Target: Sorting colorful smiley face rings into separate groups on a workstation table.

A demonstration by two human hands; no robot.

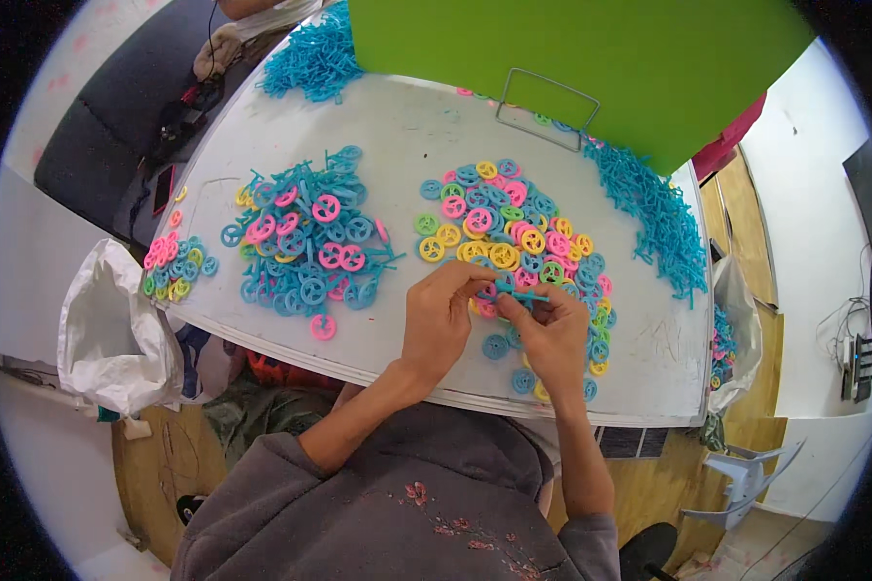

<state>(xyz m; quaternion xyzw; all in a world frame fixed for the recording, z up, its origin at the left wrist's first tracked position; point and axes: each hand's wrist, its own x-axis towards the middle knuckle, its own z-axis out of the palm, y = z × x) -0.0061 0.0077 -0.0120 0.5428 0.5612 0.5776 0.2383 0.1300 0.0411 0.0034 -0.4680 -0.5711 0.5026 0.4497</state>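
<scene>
Teal stem (528,294) sits pinched between inward-bent hands (438,315) (557,341)

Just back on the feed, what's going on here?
A person's left hand and right hand pinch a small blue plastic stick-shaped piece over a white table. Round spoked plastic wheels in pink, yellow, blue and green lie loose around them. Leftward sits a mixed wheel-and-stick pile; a blue plastic stick heap lies rightward.
</scene>
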